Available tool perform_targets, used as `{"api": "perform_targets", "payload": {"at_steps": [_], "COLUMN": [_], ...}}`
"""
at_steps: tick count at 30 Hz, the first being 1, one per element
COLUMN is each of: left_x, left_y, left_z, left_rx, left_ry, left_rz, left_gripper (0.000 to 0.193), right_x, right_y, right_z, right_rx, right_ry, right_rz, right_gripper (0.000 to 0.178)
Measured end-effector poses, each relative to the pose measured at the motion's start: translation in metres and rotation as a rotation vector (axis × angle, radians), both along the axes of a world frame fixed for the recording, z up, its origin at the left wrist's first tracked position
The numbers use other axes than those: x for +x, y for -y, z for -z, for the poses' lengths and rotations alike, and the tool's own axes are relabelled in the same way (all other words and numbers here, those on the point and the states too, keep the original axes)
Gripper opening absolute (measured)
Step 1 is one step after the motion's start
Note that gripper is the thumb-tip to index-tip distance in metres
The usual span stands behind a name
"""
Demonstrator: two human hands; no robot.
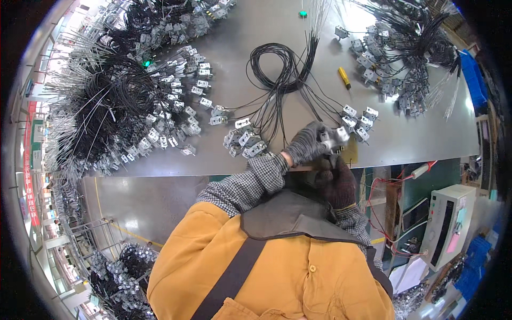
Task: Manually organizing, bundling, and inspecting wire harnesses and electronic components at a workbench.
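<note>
My left hand (308, 143), in a grey knit glove, grips a small white and metal connector block (335, 136) at the near edge of the grey table (421, 138). My right hand (336, 181), in a dark glove, sits just below the table edge, closed under the same block; what it pinches is hidden. Black wires (282, 69) run from the block up to a coiled bundle. More white blocks (358, 121) lie just right of my hands, and a small cluster (244, 141) lies to their left.
A big heap of wired blocks (122, 101) covers the table's left side, another heap (405, 58) the far right. A yellow-handled screwdriver (344, 77) lies between them. A white tester box (448, 224) with red leads stands lower right. A bin of parts (120, 272) sits lower left.
</note>
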State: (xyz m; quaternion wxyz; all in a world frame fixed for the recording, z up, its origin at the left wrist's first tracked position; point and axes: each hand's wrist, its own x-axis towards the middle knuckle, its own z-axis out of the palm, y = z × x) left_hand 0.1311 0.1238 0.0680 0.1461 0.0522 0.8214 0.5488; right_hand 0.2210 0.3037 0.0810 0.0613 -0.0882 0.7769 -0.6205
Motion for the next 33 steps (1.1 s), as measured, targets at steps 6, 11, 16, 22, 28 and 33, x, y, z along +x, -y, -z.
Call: {"api": "perform_targets", "payload": {"at_steps": [6, 11, 16, 22, 28, 33], "left_x": [-0.01, 0.024, 0.031, 0.0, 0.003, 0.004], "left_y": [0.041, 0.027, 0.026, 0.027, 0.018, 0.023], "left_z": [-0.037, -0.069, -0.03, -0.026, -0.02, -0.02], "left_rx": [-0.589, -0.944, -0.626, -0.064, -0.279, -0.218], "left_ry": [-0.22, -0.114, -0.291, 0.106, -0.145, -0.116], "left_rz": [0.269, 0.475, 0.249, 0.071, 0.222, 0.228], "left_gripper": [0.069, 0.063, 0.049, 0.055, 0.063, 0.059], "right_x": [-0.002, -0.018, -0.054, -0.063, -0.041, -0.02], "right_y": [-0.011, 0.004, 0.0, -0.003, -0.013, -0.024], "right_z": [0.029, 0.013, -0.024, -0.007, -0.016, -0.01], "right_rx": [0.09, -0.349, -0.482, -0.391, 0.032, 0.037], "right_ry": [-0.053, 0.383, 0.357, 0.213, 0.164, 0.239], "right_rz": [0.003, -0.066, 0.017, 0.173, 0.113, 0.081], "right_gripper": [0.029, 0.037, 0.035, 0.031, 0.027, 0.027]}}
